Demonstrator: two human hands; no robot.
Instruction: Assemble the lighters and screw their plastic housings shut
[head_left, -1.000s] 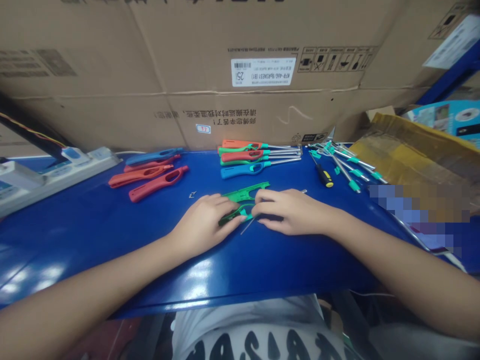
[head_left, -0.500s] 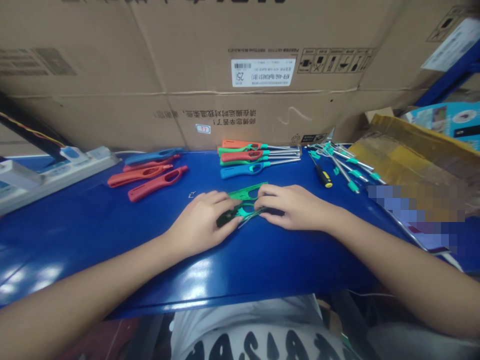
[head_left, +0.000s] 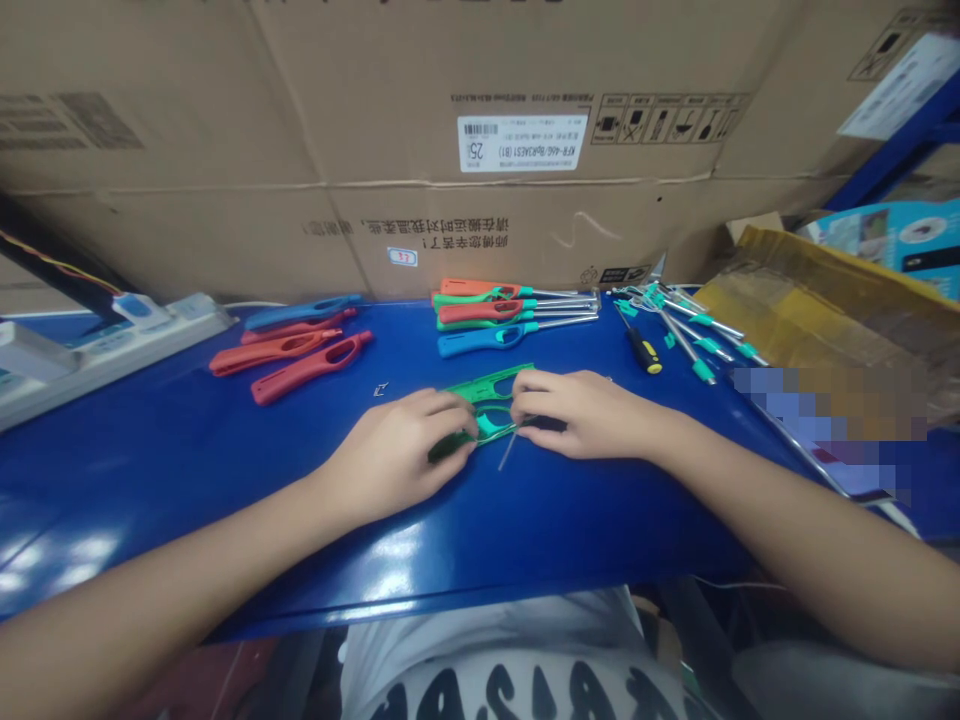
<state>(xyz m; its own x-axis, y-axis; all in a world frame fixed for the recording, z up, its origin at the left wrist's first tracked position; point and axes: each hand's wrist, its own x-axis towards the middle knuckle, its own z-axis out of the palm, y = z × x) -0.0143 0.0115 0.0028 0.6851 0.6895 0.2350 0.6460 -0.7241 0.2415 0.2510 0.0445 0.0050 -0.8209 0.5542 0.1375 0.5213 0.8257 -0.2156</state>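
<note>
Our left grip [head_left: 401, 445] is closed around a green shell [head_left: 496, 435], fingers over the top and thumb underneath, presumably to steady it with its open side and teal trigger [head_left: 491, 424] facing up. At its other end, our right grip [head_left: 581, 412] is pinched on a thin rod [head_left: 507, 452] slanting toward us; whether it also clasps the shell, we cannot tell. Just beyond both grips lies another green half [head_left: 491, 384], likely laid there so we can reach it easily.

Farther out, lighters with metal stems [head_left: 480, 341] lie grouped in line; coloured handles [head_left: 311, 370] sit beyond the left grip, metal tubes [head_left: 686, 345] and a screwdriver [head_left: 645, 350] beyond the right, as if sorted by kind. Small metal bits [head_left: 381, 390] rest just past the left knuckles.

The cardboard box [head_left: 375, 120] walls off the far edge, so we judge forward reach limited. From the grips back to the near edge runs a shiny stretch of counter [head_left: 480, 540], giving our forearms room to draw back.
</note>
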